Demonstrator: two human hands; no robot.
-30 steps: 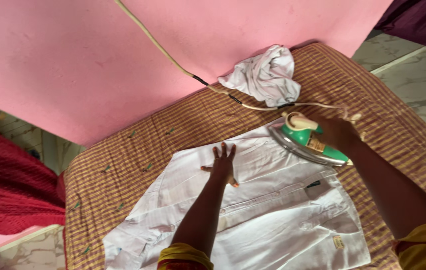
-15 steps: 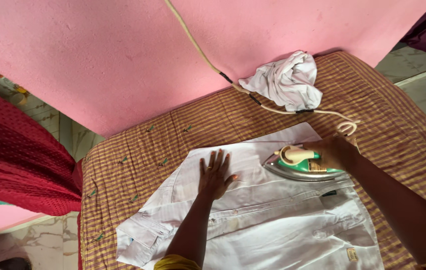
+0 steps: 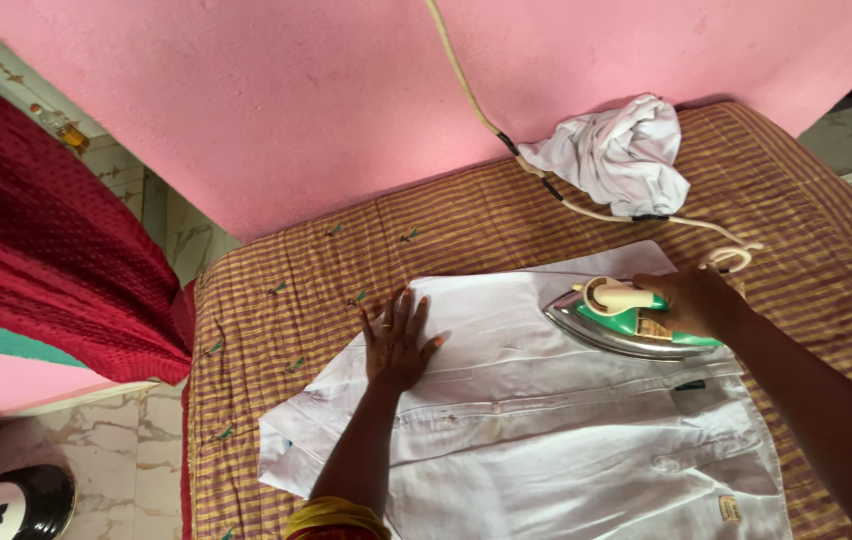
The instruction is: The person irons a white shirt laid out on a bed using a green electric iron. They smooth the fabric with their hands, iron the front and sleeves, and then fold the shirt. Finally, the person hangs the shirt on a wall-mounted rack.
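A white shirt (image 3: 546,440) lies spread flat on a brown striped padded cloth (image 3: 466,235). My left hand (image 3: 396,342) presses palm down on the shirt's upper left part, fingers together. My right hand (image 3: 698,303) grips the handle of a green and silver electric iron (image 3: 618,322), whose soleplate rests on the shirt near its upper right edge, tip pointing left. The iron's cream cord (image 3: 586,208) runs from behind my right hand up across the pink wall.
A crumpled white garment (image 3: 621,150) sits at the back of the cloth by the pink wall (image 3: 276,110). A dark red curtain (image 3: 36,250) hangs at left. Marble floor (image 3: 96,460) and a black and white object (image 3: 6,500) lie lower left.
My right hand has slid the iron slightly left and down along the shirt's upper edge. My left hand shifted left on the shirt, fingers closing together. The camera view panned left.
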